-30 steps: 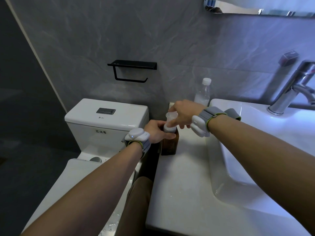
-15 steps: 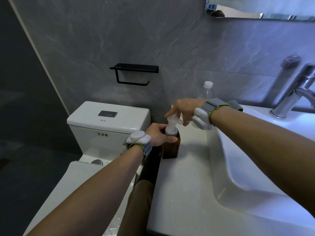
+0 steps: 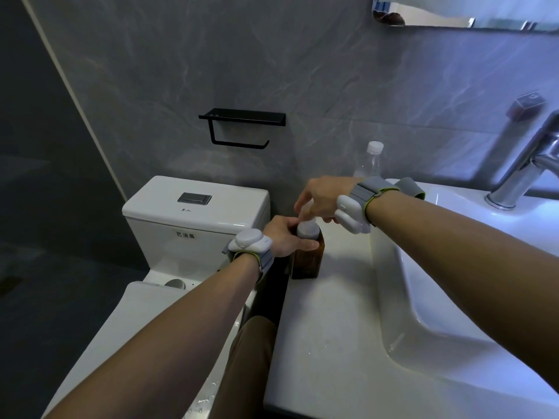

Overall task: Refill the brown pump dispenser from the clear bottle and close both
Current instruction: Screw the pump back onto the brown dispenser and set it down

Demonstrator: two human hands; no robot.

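From the head camera, the brown pump dispenser [image 3: 308, 258] stands on the white counter [image 3: 332, 328], close to its left edge and toward the back, between the toilet [image 3: 196, 213] and the sink bowl [image 3: 453, 297]. The left hand [image 3: 286, 238] is wrapped around the top of the brown bottle and holds it tight. The right hand [image 3: 322, 196] has its fingers closed on the white pump top [image 3: 307, 228]. It looks like the pump is being twisted, but I cannot tell if it is going on or coming off. The clear bottle [image 3: 370, 161] stands behind the right wrist at the back of the counter, by the wall, with its white cap on. To do this well, keep the brown bottle flat and still, turn only the pump, and keep it straight up so nothing tips or spills.
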